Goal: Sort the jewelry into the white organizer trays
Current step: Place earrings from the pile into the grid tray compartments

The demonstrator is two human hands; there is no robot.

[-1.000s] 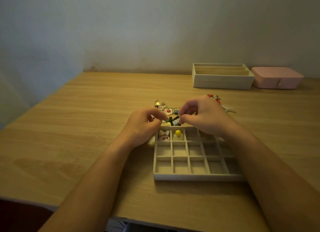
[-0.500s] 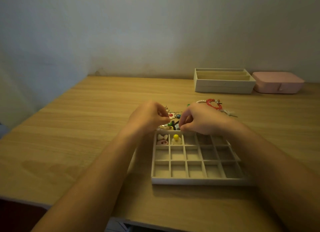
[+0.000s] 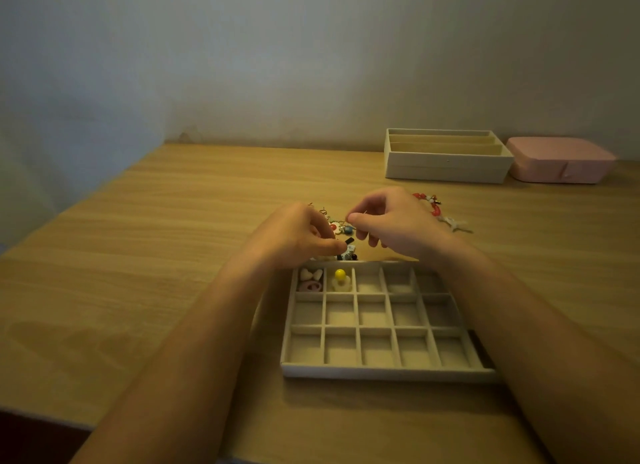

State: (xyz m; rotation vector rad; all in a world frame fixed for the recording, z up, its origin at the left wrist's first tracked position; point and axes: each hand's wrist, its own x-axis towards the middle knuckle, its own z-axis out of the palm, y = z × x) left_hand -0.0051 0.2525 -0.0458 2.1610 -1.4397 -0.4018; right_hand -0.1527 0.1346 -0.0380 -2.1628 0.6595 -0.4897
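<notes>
Left hand (image 3: 298, 236): fingers curled at the near edge of the jewelry pile (image 3: 341, 229), thumb tip against a small black charm (image 3: 349, 240) — whether it grips, I cannot tell.
Right hand (image 3: 398, 224): thumb and forefinger pinched together on a thin wire (image 3: 362, 214) just above the pile.
Pile: on the wooden table (image 3: 173, 255), just behind the grid tray (image 3: 388, 371).
Tray cells: far-left corner holds white and pink pieces (image 3: 310, 280); the next holds a yellow-centred flower (image 3: 341, 280).
Further back: red bead bracelet (image 3: 431, 207), slotted tray (image 3: 446, 170), pink case (image 3: 561, 162).
</notes>
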